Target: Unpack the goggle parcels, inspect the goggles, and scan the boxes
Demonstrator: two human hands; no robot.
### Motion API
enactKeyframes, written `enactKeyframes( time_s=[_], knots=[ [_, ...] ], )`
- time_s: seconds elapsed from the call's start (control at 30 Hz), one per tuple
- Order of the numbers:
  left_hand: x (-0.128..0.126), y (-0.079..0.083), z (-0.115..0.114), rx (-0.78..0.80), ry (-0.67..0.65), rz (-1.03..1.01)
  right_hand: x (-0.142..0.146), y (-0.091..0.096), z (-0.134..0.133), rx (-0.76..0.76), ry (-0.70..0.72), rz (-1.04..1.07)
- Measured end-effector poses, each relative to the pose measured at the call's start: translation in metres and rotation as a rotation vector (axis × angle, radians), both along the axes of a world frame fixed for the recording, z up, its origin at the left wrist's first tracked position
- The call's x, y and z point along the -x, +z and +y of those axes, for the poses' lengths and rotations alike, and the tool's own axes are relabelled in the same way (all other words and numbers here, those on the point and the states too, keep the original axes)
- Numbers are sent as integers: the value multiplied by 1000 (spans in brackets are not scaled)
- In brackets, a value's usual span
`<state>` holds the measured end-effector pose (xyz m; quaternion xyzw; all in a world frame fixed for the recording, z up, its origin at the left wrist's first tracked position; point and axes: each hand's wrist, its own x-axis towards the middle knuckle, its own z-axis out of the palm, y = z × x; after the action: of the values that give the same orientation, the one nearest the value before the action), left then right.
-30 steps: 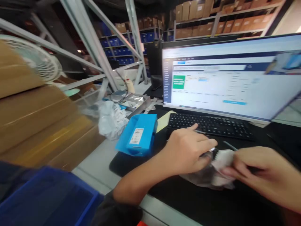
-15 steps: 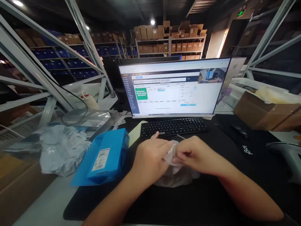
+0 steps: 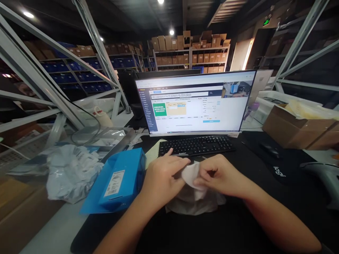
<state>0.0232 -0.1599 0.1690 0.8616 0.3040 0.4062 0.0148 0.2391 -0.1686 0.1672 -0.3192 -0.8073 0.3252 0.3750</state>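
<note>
Both my hands meet over a black desk mat [image 3: 238,225] in front of a black keyboard [image 3: 196,145]. My left hand [image 3: 161,178] and my right hand [image 3: 217,174] each pinch the top of a small whitish plastic bag [image 3: 192,192] that rests on the mat. The fingers of both are closed on its upper flap. What is inside the bag is hidden. A blue box [image 3: 118,181] with a white label lies just left of my left hand.
A monitor [image 3: 194,102] stands behind the keyboard. Crumpled clear plastic [image 3: 71,173] lies at left beside a tray [image 3: 111,135]. A mouse [image 3: 267,150] and a cardboard box [image 3: 293,128] are at right, a scanner [image 3: 325,176] at the far right. Metal racks surround the desk.
The camera swung from the left to face the monitor. My hands stayed on the bag and lifted its flap a little; a yellow panel appeared on the screen.
</note>
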Motion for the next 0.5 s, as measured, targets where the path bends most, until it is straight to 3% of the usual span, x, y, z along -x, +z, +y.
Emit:
enactKeyframes(
  time_s=[0.07,0.13,0.27,0.37,0.5],
  knots=[
    [-2,2,-2,-73,35,27,13,-7,-2,-16,-114,76],
    [-1,4,-3,-122,55,47,16,-8,1,63,-158,167],
    [11,12,-3,-107,43,15,-2,2,12,282,36,280],
    [20,16,-4,-40,12,-6,-17,10,13,245,166,198],
    [22,18,-6,8,-7,-6,-26,13,10,173,199,64]
  ],
)
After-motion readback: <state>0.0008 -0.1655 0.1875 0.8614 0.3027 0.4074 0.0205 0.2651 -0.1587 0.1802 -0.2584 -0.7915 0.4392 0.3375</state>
